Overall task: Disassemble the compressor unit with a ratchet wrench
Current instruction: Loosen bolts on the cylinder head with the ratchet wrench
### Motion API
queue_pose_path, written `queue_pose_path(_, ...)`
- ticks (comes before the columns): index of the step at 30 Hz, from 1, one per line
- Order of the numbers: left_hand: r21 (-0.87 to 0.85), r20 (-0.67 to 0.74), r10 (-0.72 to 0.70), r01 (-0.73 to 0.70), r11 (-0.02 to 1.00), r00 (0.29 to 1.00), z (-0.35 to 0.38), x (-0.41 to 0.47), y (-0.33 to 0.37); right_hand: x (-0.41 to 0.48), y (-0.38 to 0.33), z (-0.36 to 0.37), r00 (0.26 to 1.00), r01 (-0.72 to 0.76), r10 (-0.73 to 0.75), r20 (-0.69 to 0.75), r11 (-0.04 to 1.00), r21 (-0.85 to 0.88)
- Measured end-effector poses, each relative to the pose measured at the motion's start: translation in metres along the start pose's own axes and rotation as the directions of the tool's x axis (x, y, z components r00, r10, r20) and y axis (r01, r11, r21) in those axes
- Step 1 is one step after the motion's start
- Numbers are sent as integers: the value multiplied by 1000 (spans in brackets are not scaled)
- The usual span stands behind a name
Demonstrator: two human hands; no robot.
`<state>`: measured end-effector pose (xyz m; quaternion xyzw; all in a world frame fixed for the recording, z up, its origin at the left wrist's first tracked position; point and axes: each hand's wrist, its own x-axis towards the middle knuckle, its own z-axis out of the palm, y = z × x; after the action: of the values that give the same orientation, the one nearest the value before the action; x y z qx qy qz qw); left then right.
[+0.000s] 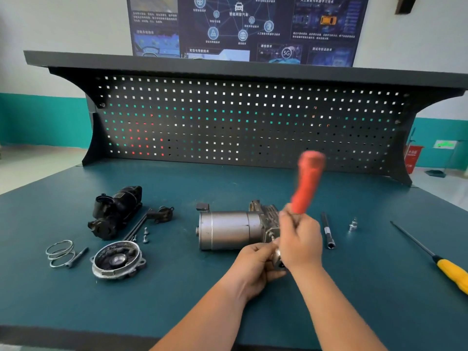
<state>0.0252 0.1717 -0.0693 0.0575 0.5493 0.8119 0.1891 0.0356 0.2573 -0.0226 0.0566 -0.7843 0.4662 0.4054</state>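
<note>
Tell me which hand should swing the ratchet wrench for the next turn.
Right. The right hand grips the ratchet wrench just below its red handle. The left hand pinches its metal head beside the compressor unit, likely steadying it.

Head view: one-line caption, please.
Right hand grips a red-handled ratchet at the compressor; left hand holds the ratchet's head.

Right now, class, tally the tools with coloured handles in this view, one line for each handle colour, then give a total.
Red handle: 1, the ratchet wrench, gripped in the right hand.
Yellow handle: 1, the screwdriver, lying on the bench at the right.
Total: 2
</note>
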Motion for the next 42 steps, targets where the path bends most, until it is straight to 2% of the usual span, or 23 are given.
queue_pose_path(1,1,-3,4,-4,1000,1000,1,1,-1,-1,5,-2,976,-184,206,-74,955,232)
queue_pose_path(3,-19,-12,-1,0,1000,1000,3,0,1,-1,16,-4,825,-403,556,-96,700,589)
queue_pose_path(4,-27,-15,-9,9,1000,1000,3,-1,1,-3,18,-6,757,-454,649,-77,606,653)
queue_pose_path(5,-31,-9,-19,18,999,1000,2,-1,1,-4,19,-6,738,-475,672,-64,585,657)
queue_pose_path(7,-43,27,-34,35,998,999,0,-2,2,-3,17,-7,847,-391,523,-90,730,560)
queue_pose_path(9,-42,48,-52,54,998,997,-1,-2,1,-4,6,-6,980,-159,185,-72,949,274)
queue_pose_path(10,-19,49,-52,53,998,997,-1,-2,0,-3,1,-5,1000,16,-15,-17,997,80)
queue_pose_path(12,23,46,-34,33,999,998,-1,-4,0,-2,-4,1,935,355,-344,91,919,-172)
queue_pose_path(15,0,60,14,-14,1000,998,2,-8,2,-6,-8,8,847,524,-486,217,831,-187)
queue_pose_path(17,16,43,18,-19,1000,999,4,-8,3,-6,-3,7,912,405,-382,152,898,-174)
queue_pose_path(19,32,37,1,-3,999,999,2,-6,2,-8,1,5,999,43,-41,-20,993,109)
queue_pose_path(21,42,44,-13,12,999,999,3,-5,3,-5,7,1,921,-280,379,-90,805,523)
queue_pose_path(22,51,41,-19,17,999,999,5,-5,3,-4,12,-2,856,-365,511,-79,706,607)
queue_pose_path(24,60,48,-35,32,998,998,5,-6,3,-4,18,-6,809,-426,582,-85,680,597)
queue_pose_path(26,44,70,-36,33,998,997,3,-5,2,-5,15,-7,894,-331,434,-112,809,486)
queue_pose_path(29,29,78,-51,49,998,996,-1,-4,2,-5,-1,-3,1000,-12,13,-25,999,33)
queue_pose_path(32,-34,88,-20,24,999,996,-3,-4,3,-3,-16,9,918,393,-351,184,866,-308)
queue_pose_path(34,-125,120,10,6,992,993,-3,-5,4,-5,-23,15,858,494,-393,331,807,-323)
queue_pose_path(36,-130,97,16,-4,992,995,-2,-4,3,-4,-17,14,884,441,-351,309,846,-300)
queue_pose_path(38,-81,26,13,-11,997,1000,-1,-1,1,-3,-9,10,974,208,-191,122,967,-147)
queue_pose_path(39,-78,8,8,-8,997,1000,0,1,1,-4,-5,8,999,38,-39,14,999,38)
queue_pose_path(40,-84,7,10,-10,996,1000,1,1,1,-6,-1,5,987,-124,146,-65,956,264)
queue_pose_path(42,-84,5,13,-12,996,1000,3,1,2,-6,10,1,843,-350,523,-121,707,615)
